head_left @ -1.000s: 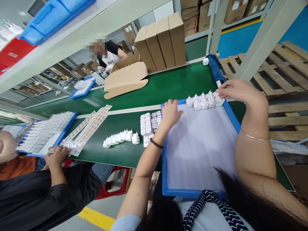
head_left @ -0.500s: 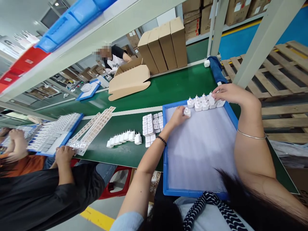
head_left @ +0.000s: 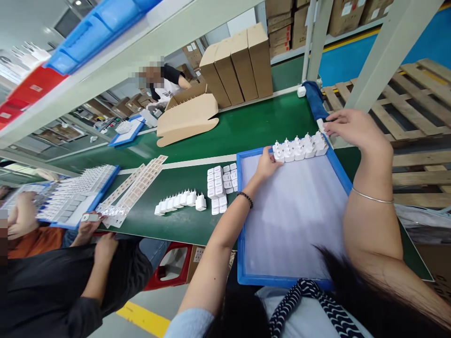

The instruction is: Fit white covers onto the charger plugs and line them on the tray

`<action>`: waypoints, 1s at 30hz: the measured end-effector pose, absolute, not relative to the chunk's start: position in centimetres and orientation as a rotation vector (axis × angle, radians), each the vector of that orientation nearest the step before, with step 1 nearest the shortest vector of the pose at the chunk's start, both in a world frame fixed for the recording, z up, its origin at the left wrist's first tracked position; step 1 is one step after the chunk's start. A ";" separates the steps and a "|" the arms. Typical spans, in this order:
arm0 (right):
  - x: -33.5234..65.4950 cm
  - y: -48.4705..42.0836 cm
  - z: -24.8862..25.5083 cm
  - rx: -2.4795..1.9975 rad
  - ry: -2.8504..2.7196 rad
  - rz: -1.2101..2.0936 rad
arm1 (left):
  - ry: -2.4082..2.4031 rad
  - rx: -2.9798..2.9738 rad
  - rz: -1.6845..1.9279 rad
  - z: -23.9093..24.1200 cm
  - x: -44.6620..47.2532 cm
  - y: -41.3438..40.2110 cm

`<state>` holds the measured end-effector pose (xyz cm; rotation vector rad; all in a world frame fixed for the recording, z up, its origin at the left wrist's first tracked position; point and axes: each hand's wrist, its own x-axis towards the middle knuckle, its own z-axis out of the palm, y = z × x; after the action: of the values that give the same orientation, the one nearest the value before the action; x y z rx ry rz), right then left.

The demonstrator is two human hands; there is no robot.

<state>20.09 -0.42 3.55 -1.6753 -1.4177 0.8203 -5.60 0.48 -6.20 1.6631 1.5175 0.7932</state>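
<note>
White plug chargers (head_left: 299,151) stand in two rows, pins up, along the far edge inside a blue-rimmed tray (head_left: 241,225). At the left end of the front row, my left hand (head_left: 267,165) has its fingers closed against a white charger (head_left: 279,156). My right hand (head_left: 347,127) hovers at the tray's far right corner, just beyond the last chargers, with fingers stretched and nothing visible in them. The tray's pale lining (head_left: 292,220) lies bare in front of the rows.
Left of the tray are stacked white chargers (head_left: 215,183) and a slanting line of chargers (head_left: 176,201). Label sheets (head_left: 141,190) lie near a co-worker's hand (head_left: 88,225). Cardboard boxes (head_left: 236,68) stand behind; a blue cloth (head_left: 314,101) hangs by the post.
My left hand has brought its charger right, against the front row's end. My right hand has moved off the chargers, rightward and up. A co-worker's hand now holds a white piece.
</note>
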 end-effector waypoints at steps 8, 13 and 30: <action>17.0 -1.0 5.0 -1.335 -1.259 0.683 | 1.426 1.613 0.773 -3.1 -8.7 -6.1; 15.4 -1.7 4.8 -1.293 -1.399 0.640 | 1.730 1.850 0.946 -0.2 -17.4 -14.2; 13.1 -1.3 4.0 -1.393 -1.555 0.725 | 1.941 2.619 -0.573 -1.7 -18.4 -8.7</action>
<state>13.14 -1.30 3.98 -1.3926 -1.5554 0.7251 -18.37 -8.66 -1.69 2.6189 1.9410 -0.5733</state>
